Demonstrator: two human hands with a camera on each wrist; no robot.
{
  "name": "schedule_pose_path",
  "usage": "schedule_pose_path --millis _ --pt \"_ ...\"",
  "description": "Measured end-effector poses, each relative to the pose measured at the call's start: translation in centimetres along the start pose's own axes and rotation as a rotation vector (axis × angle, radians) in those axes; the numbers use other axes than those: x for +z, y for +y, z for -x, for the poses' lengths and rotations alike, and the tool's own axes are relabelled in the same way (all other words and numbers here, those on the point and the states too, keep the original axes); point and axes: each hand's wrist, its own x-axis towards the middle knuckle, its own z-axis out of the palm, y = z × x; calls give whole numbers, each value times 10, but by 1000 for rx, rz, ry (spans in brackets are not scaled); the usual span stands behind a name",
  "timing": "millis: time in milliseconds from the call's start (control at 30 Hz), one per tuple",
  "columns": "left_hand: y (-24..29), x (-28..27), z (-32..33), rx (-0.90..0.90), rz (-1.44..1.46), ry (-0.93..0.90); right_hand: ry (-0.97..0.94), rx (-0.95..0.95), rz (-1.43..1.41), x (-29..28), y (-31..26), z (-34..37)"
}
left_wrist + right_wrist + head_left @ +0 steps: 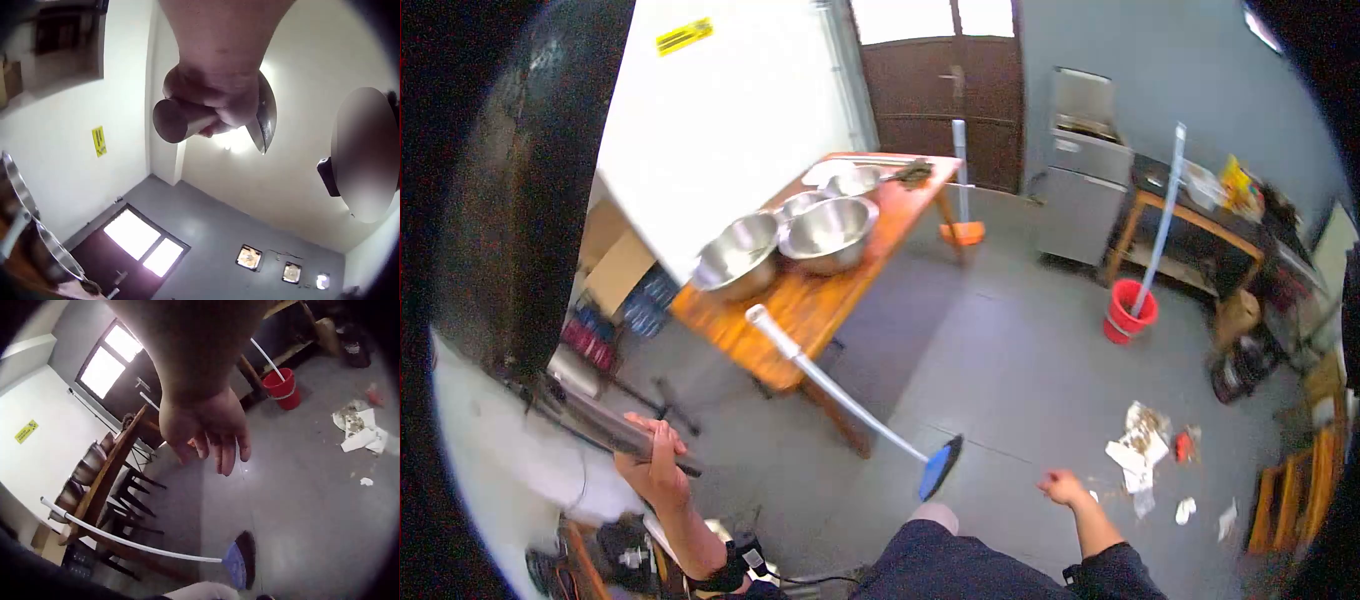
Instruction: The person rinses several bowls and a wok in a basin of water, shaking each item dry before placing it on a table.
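Note:
My left hand (658, 465) grips a long greyish-brown object (615, 425) at the lower left. In the left wrist view, the fingers of the left hand (215, 103) wrap its thick round-ended part (170, 120), and a curved metal piece (267, 115) shows behind. My right hand (1065, 488) hangs empty above the floor; in the right wrist view, the right hand (206, 431) has loose, parted fingers. Between the hands, a blue-headed broom (940, 468) with a white handle leans across the wooden table's corner (780, 365).
Metal bowls (828, 235) stand on the table. Scraps of paper and debris (1140, 445) lie on the floor at the right, near a wooden chair (1295, 500). A red bucket (1128, 315) holds a long pole; an orange broom (965, 233) stands behind the table.

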Motion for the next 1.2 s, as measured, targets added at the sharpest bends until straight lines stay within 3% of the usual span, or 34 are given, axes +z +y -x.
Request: schedule_pose_path --millis 167,267,300,500,600,700,733,867,967,1100,1167,1200 --pt "-54 170 -19 -179 228 -209 65 -155 -81 -101 -60 -42" --pt "-78 281 -20 -292 265 -298 142 -342 -110 -169 -104 -91" --pt "-121 309 -27 -261 481 -459 163 -400 -143 -195 -126 -108" --pt "-116 544 -40 -569 894 -747 70 -816 -423 -319 -232 -171" --pt "-106 647 -44 -733 1070 -868 -18 -918 -749 -373 -255 -178" --pt "-110 744 -37 -821 1174 -946 174 -1018 -906 -427 -255 -203" --pt "-110 776 -34 -840 1204 -972 342 -955 -983 -443 -256 -215" --pt "-114 896 -15 -1015 1367 -1033 1101 -985 -387 -525 -225 -289" --pt "-115 989 -12 -1135 1597 -1076 1431 -1053 -180 -599 -204 -348" --pt "-118 1074 -36 -1323 1785 -1086 1446 -1262 -150 -695 -212 -418" --pt "-127 1112 -53 -1467 1866 -1053 1452 -1189 -41 -729 -227 -429" --pt "-129 1129 -60 -1458 1755 -1010 1458 -1170 5 -748 -238 -434"
